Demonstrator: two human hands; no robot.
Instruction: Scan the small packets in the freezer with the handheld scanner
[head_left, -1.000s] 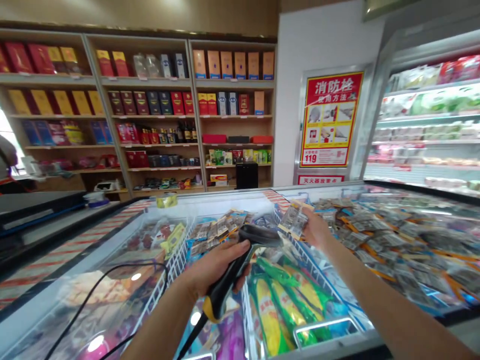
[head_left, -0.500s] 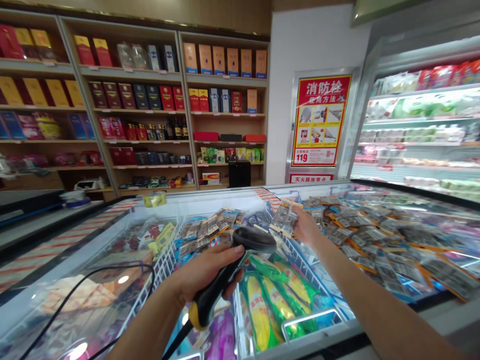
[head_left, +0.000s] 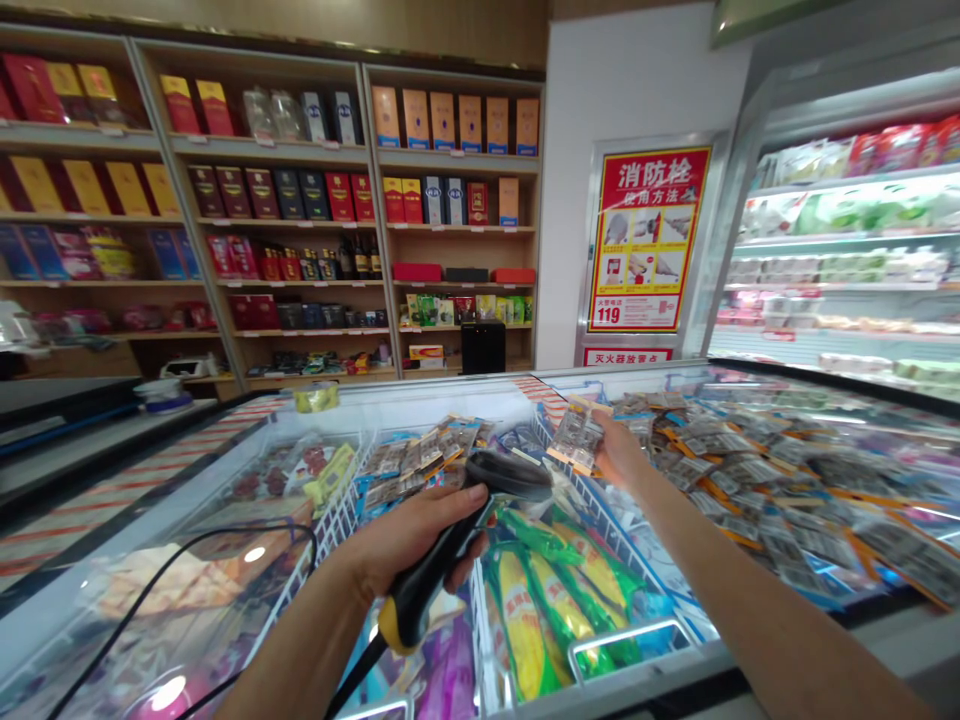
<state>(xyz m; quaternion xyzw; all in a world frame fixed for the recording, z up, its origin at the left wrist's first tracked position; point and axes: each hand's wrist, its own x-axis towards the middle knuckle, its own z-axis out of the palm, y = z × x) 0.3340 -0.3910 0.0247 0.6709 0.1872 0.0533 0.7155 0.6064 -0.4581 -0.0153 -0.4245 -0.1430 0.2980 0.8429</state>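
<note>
My left hand (head_left: 420,535) is wrapped round the handle of a black and yellow barcode scanner (head_left: 442,550), its head tilted to the right. Pinched in my right hand (head_left: 619,450) is a small flat packet (head_left: 577,433) with a grey printed face and pale orange edges. The scanner head is just left of the packet, apart from it. Both are held over the chest freezer. Beneath them lie yellow corn packs (head_left: 525,610) in green wrapping. Similar grey and orange packets (head_left: 424,450) lie behind the scanner.
A large pile of similar packets (head_left: 750,470) spreads over the right side of the freezer. White wire dividers (head_left: 345,535) part the compartments. The scanner's black cable (head_left: 180,550) loops across the left. Shelves of boxes (head_left: 300,195) and a red notice (head_left: 650,240) stand behind.
The whole scene has shifted slightly to the right in view. Both hands keep their grips, and the packet's printed face is a little nearer and lower.
</note>
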